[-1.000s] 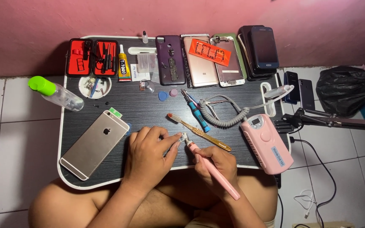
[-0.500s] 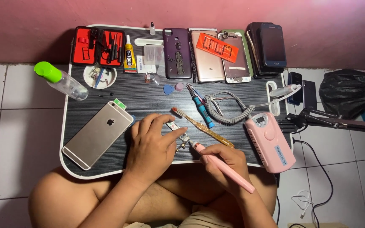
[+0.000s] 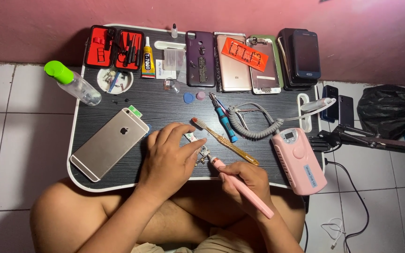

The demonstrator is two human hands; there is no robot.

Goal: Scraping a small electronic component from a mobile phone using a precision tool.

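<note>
My left hand (image 3: 168, 158) presses a small circuit board (image 3: 202, 152) flat against the black lap table (image 3: 165, 110), fingers spread over it. My right hand (image 3: 248, 183) grips a pink pen-shaped rotary tool (image 3: 242, 188) like a pencil, its tip touching the board beside my left fingertips. A grey coiled cord (image 3: 254, 127) runs to the pink control box (image 3: 299, 160) at the right. A gold phone (image 3: 109, 143) lies face down just left of my left hand.
A toothbrush (image 3: 225, 141) and blue screwdriver (image 3: 224, 120) lie beyond my hands. Along the back edge: a red tool case (image 3: 115, 48), glue tube (image 3: 147, 59), several phones and phone backs (image 3: 233, 61). A green-capped spray bottle (image 3: 73, 83) overhangs the left edge.
The view has shifted slightly. My hands stay on the board, with the pink tool's tip kept against it; nothing else on the table moved.
</note>
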